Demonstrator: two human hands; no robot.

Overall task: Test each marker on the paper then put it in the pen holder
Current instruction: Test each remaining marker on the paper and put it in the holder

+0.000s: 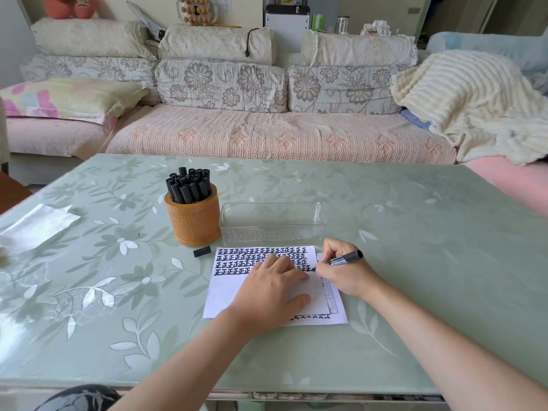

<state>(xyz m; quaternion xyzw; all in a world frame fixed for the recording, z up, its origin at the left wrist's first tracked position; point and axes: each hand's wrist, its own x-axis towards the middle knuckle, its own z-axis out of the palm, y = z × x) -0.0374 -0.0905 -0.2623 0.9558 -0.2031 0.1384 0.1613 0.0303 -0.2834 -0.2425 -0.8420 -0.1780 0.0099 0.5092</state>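
Right hand grips marker, tip on paper at 正 rows; left hand flat, pressing it.

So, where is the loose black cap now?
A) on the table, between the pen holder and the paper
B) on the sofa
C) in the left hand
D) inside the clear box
A: the cap lies on the table, near the pen holder and beside the paper's top left corner.
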